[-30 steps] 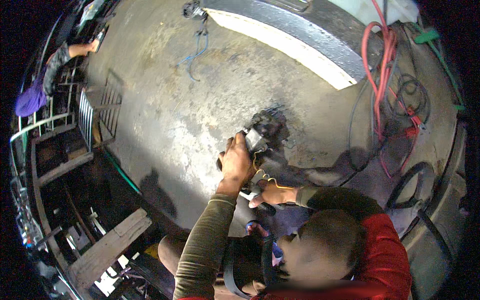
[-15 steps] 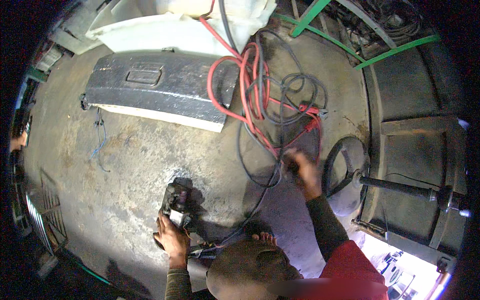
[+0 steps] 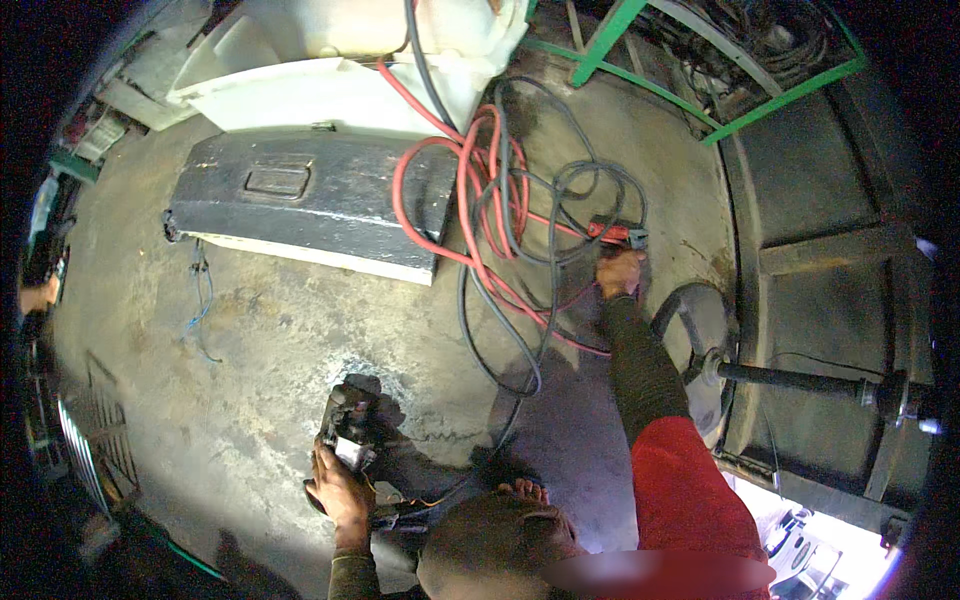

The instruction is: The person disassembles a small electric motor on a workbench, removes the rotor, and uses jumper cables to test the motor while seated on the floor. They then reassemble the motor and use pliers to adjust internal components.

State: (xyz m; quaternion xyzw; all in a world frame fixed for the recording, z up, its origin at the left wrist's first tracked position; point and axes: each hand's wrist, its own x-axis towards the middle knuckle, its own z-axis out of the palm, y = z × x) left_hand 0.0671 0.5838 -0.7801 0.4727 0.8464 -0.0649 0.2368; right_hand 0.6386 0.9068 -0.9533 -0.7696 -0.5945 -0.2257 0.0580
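Note:
My left hand (image 3: 342,492) is closed round the near end of a dark, motor-like part (image 3: 347,415) with a silver plate, standing on the floor. Thin orange wires (image 3: 400,497) run from beside it. Stretched far forward, my right hand (image 3: 620,272) is closed at the end of the red cables, over a cable clamp that it mostly hides. Just beyond its fingers lies another red-handled cable clamp (image 3: 608,229) with grey jaws. Red cable (image 3: 470,225) and black cable (image 3: 463,335) lie in tangled loops to the left of that hand.
A dark panel with a recessed handle (image 3: 278,180) lies ahead, against a white body panel (image 3: 330,92). At right a steering wheel with its column (image 3: 790,377) stands near a dark door-like panel (image 3: 820,190). A green metal frame (image 3: 610,40) is at the far right.
My right hand has reached forward and closed over the clamp at the cable end. The left hand stays on the motor-like part. The whole view has shifted slightly.

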